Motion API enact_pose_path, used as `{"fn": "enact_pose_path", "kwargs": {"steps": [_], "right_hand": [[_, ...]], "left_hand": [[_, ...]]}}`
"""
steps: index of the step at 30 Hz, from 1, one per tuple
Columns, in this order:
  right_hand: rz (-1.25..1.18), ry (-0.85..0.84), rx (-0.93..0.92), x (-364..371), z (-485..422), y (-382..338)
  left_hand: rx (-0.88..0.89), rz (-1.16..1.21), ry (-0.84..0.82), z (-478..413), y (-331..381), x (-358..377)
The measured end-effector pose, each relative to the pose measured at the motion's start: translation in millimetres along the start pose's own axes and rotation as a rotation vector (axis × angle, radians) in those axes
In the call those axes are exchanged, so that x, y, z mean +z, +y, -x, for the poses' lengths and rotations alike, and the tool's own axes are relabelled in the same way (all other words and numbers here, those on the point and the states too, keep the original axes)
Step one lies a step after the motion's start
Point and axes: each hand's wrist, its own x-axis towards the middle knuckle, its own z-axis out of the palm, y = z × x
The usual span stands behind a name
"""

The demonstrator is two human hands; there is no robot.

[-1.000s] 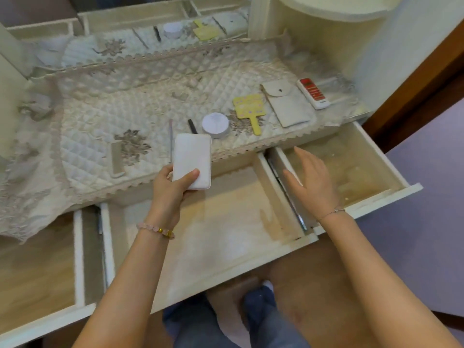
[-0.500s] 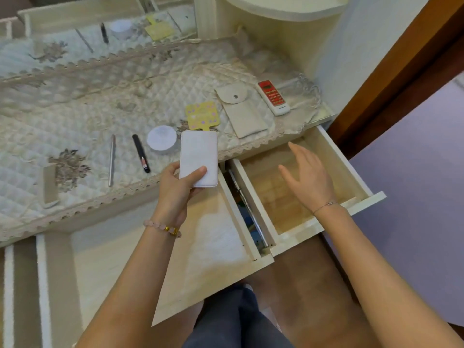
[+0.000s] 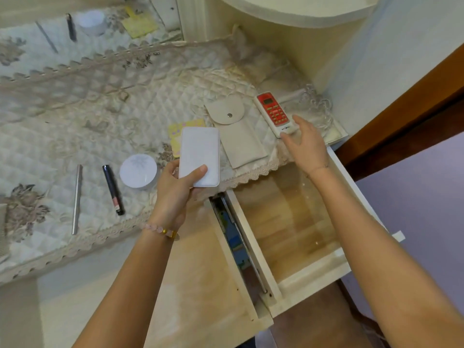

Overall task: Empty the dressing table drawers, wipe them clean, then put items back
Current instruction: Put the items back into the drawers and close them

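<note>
My left hand [image 3: 173, 187] grips a flat white power bank [image 3: 200, 155] above the front edge of the quilted table cover [image 3: 105, 114]. My right hand [image 3: 305, 144] is spread open over the near end of a red and white remote [image 3: 275, 113] at the cover's right end; whether the fingers touch it I cannot tell. Two drawers stand pulled out below: the middle drawer [image 3: 200, 285] and the right drawer [image 3: 288, 222], both with nothing inside. On the cover lie a beige snap pouch [image 3: 238, 131], a yellow card [image 3: 175, 131], a round white jar [image 3: 138, 172], a black tube [image 3: 113, 189] and a metal stick [image 3: 77, 199].
A mirror [image 3: 75, 21] at the back reflects the items. A curved white shelf [image 3: 296, 6] overhangs the table's right end. A brown door frame [image 3: 406, 109] and a purple floor [image 3: 426, 197] lie to the right. The drawer slide rail [image 3: 236, 242] shows between the drawers.
My right hand rose from over the right drawer up to the remote. My left hand, still holding the power bank, shifted right along the cover's edge as my view turned right.
</note>
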Motion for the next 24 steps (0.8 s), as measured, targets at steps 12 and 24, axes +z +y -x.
{"fn": "enact_pose_path", "kwargs": {"steps": [12,24], "right_hand": [[-0.124,-0.018,0.208,30.0,-66.2,19.2],[-0.477,-0.009,0.439,26.1,-54.4,25.9]], "left_hand": [[-0.012,0.026,-0.03,-30.5,-5.4,6.3],[-0.022,0.07,-0.043,-31.0,-5.9,0.3]]}}
